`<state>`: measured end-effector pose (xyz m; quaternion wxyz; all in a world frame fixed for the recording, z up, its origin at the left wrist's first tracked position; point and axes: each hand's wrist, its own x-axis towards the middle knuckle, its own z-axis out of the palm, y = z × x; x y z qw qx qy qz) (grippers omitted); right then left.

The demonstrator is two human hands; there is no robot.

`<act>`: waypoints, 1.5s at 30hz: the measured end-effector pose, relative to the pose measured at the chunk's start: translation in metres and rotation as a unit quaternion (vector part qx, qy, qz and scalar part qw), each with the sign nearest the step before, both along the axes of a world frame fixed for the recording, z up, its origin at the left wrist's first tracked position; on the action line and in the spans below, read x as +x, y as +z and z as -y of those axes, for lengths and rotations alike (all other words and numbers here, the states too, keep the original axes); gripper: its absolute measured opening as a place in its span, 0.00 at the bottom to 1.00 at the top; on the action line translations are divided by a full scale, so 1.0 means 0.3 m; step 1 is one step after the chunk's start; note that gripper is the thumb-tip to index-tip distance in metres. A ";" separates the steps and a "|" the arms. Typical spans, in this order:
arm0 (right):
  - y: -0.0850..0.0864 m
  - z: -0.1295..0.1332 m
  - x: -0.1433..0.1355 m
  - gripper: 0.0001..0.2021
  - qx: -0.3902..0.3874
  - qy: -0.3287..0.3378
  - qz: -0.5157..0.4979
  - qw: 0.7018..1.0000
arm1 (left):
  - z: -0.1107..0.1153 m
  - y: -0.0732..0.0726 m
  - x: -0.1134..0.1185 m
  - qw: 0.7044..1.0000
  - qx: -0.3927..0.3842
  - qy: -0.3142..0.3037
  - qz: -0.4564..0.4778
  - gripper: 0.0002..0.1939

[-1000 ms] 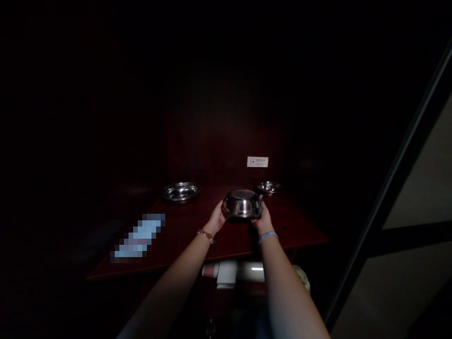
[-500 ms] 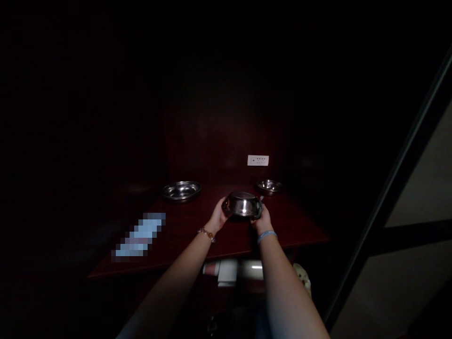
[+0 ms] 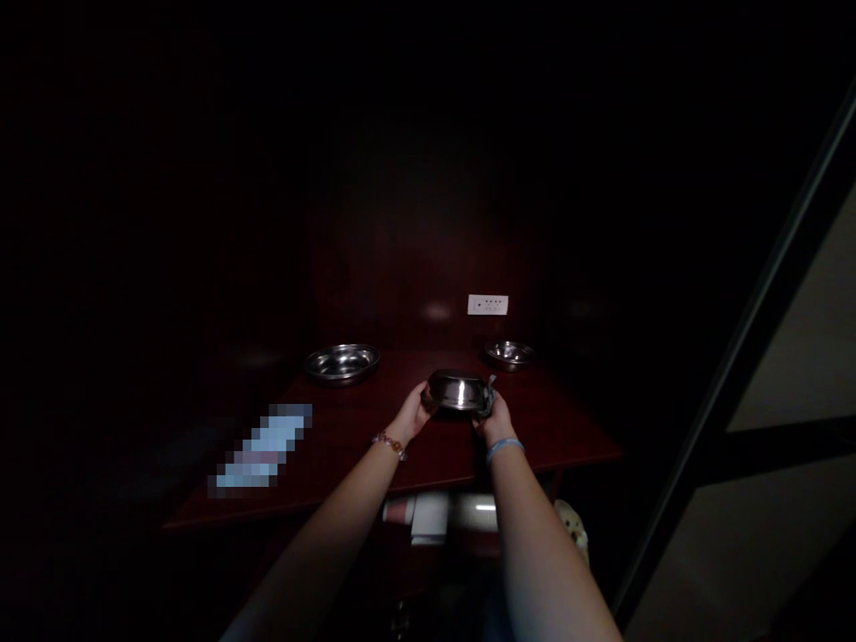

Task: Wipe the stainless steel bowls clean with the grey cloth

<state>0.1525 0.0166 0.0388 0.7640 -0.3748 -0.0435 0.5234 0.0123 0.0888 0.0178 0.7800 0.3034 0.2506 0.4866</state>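
Observation:
Between my two hands is a shiny stainless steel bowl (image 3: 457,390), its outer side turned toward me and seemingly its base up. My left hand (image 3: 413,414) grips the bowl's left side, with the fingertips partly hidden behind it. On the other side my right hand (image 3: 496,419) is closed on a crumpled grey cloth (image 3: 489,398), pressed against the bowl's right side. The bowl is held over a dark red table (image 3: 441,455); whether it touches the top I cannot tell.
A wide steel basin (image 3: 342,364) stands at the back left, a smaller steel bowl (image 3: 509,355) at the back right. A blurred-out pale blue item (image 3: 260,450) lies on the left. A white socket (image 3: 488,305) is on the back wall. Paper cups (image 3: 468,513) sit below the tabletop.
The bowl has tipped slightly, so less of its base shows and more of its side faces me. Both hands keep their hold with the cloth at the right side.

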 end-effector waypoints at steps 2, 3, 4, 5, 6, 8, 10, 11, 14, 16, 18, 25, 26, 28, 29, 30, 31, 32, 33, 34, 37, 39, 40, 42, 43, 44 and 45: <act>0.003 0.003 -0.006 0.15 -0.018 -0.010 -0.015 1.000 | -0.005 -0.004 0.002 1.000 -0.001 -0.002 0.002 0.11; 0.004 0.004 -0.008 0.15 -0.026 -0.015 -0.023 0.999 | -0.007 -0.006 0.003 1.000 -0.002 0.000 0.004 0.11; 0.006 0.005 -0.011 0.15 -0.031 -0.018 -0.027 0.999 | -0.008 -0.007 0.003 1.000 -0.003 0.001 0.006 0.12; 0.007 0.007 -0.013 0.14 -0.034 -0.020 -0.030 0.999 | -0.010 -0.007 0.004 1.000 -0.006 0.001 0.008 0.12; 0.008 0.008 -0.015 0.14 -0.037 -0.021 -0.032 0.999 | -0.011 -0.007 0.004 1.000 -0.009 0.000 0.009 0.13; 0.009 0.009 -0.016 0.13 -0.042 -0.021 -0.034 0.998 | -0.011 -0.005 0.005 1.000 -0.016 -0.005 0.011 0.13; 0.009 0.009 -0.016 0.12 -0.046 -0.021 -0.035 0.998 | -0.010 -0.001 0.004 1.000 -0.024 -0.011 0.012 0.14; 0.009 0.008 -0.016 0.12 -0.048 -0.021 -0.036 0.998 | -0.008 0.001 0.003 1.000 -0.026 -0.012 0.013 0.14; 0.006 0.005 -0.015 0.13 -0.052 -0.020 -0.038 0.998 | 0.000 0.010 0.001 0.999 -0.032 -0.012 0.015 0.14; 0.003 0.002 -0.014 0.14 -0.052 -0.018 -0.039 0.998 | 0.005 0.015 0.000 0.999 -0.038 -0.009 0.017 0.14; 0.000 -0.001 -0.014 0.15 -0.052 -0.015 -0.038 0.998 | 0.007 0.019 0.000 0.999 -0.045 -0.004 0.018 0.14; -0.006 -0.005 -0.015 0.14 -0.049 -0.015 -0.031 0.998 | 0.004 0.016 0.001 0.999 -0.048 0.007 0.014 0.14; -0.006 -0.004 -0.014 0.14 -0.049 -0.016 -0.030 0.998 | 0.004 0.016 0.001 0.999 -0.050 0.009 0.014 0.14; -0.008 -0.004 -0.013 0.13 -0.052 -0.018 -0.027 0.998 | 0.005 0.015 0.000 0.998 -0.054 0.011 0.015 0.13; -0.008 -0.004 -0.012 0.13 -0.054 -0.019 -0.026 0.998 | 0.005 0.015 0.000 0.998 -0.055 0.012 0.017 0.13; -0.009 -0.005 -0.012 0.13 -0.056 -0.020 -0.025 0.998 | 0.005 0.015 0.000 0.998 -0.055 0.013 0.019 0.13; -0.009 -0.006 -0.011 0.12 -0.057 -0.021 -0.025 0.998 | 0.005 0.015 -0.001 0.998 -0.055 0.013 0.020 0.13; -0.009 -0.006 -0.011 0.12 -0.058 -0.021 -0.025 0.998 | 0.005 0.015 -0.001 0.998 -0.055 0.013 0.022 0.13; -0.009 -0.007 -0.011 0.12 -0.058 -0.021 -0.025 0.998 | 0.005 0.015 -0.001 0.998 -0.054 0.013 0.023 0.13; -0.008 -0.007 -0.012 0.13 -0.057 -0.021 -0.027 0.998 | 0.004 0.015 -0.001 0.998 -0.053 0.013 0.023 0.13; -0.003 -0.006 -0.014 0.14 -0.056 -0.022 -0.032 0.998 | 0.002 0.014 0.000 0.998 -0.049 0.009 0.025 0.13; 0.001 -0.003 -0.016 0.14 -0.056 -0.023 -0.036 0.998 | 0.002 0.014 0.000 0.998 -0.047 0.008 0.027 0.13; 0.003 -0.001 -0.017 0.14 -0.056 -0.023 -0.037 0.998 | 0.003 0.015 0.000 0.998 -0.047 0.008 0.028 0.13; 0.006 0.002 -0.018 0.14 -0.056 -0.024 -0.038 0.997 | 0.005 0.015 -0.001 0.998 -0.046 0.007 0.030 0.13; 0.006 0.003 -0.018 0.14 -0.056 -0.024 -0.038 0.997 | 0.005 0.016 -0.001 0.998 -0.046 0.007 0.030 0.13; 0.006 0.003 -0.018 0.14 -0.057 -0.024 -0.038 0.997 | 0.006 0.016 -0.002 0.998 -0.048 0.007 0.029 0.13; 0.006 0.004 -0.018 0.14 -0.058 -0.023 -0.039 0.997 | 0.006 0.016 -0.002 0.998 -0.050 0.007 0.028 0.13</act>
